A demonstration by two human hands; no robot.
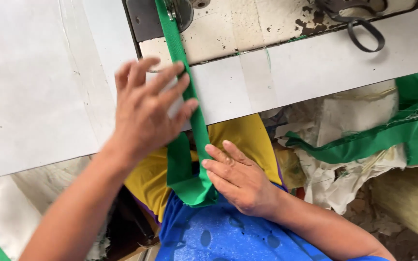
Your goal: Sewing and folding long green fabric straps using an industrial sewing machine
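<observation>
A bright green fabric strip [189, 92] crosses a white desk [35, 96] with a worn cream, black-flecked machine bed [247, 24]. Below: a yellow garment [252, 140], blue cloth with darker spots [218, 237], more green fabric [402, 130] among off-white scraps [344, 179].

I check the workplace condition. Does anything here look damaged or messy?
Yes. The sewing machine bed has chipped, dark-stained paint near the scissors. Crumpled fabric scraps lie heaped below the table edge.
</observation>
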